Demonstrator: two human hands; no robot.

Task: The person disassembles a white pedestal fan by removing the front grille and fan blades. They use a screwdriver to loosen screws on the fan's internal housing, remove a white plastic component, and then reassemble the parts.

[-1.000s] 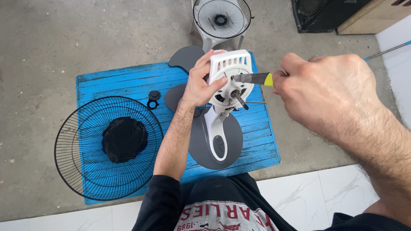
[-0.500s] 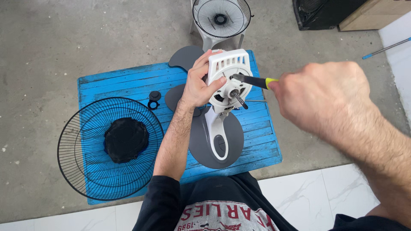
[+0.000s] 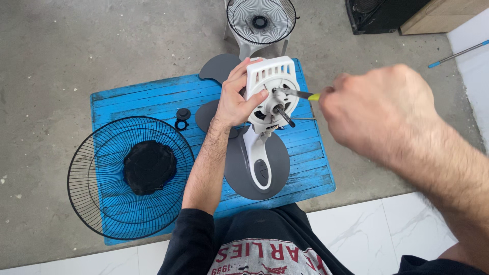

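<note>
1. The left hand grips the white fan motor housing, fingers wrapped round its left edge; the housing stands on the blue board.
2. The right hand is closed round a screwdriver, its tip just beside the left fingertips; a slip could jab them.
3. The black nuts, well left of the fingers, could roll off.

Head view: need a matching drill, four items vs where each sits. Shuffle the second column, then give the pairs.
Things:
1. fan motor housing
2. screwdriver
3. black fan guard
4. small black ring

Places:
A. lying flat at the left end of the blue board
B. gripped in the right hand, tip at the housing's front
C. steadied upright by the left hand
D. lying loose on the board, just above the guard's rim

Pairs: 1-C, 2-B, 3-A, 4-D
</note>
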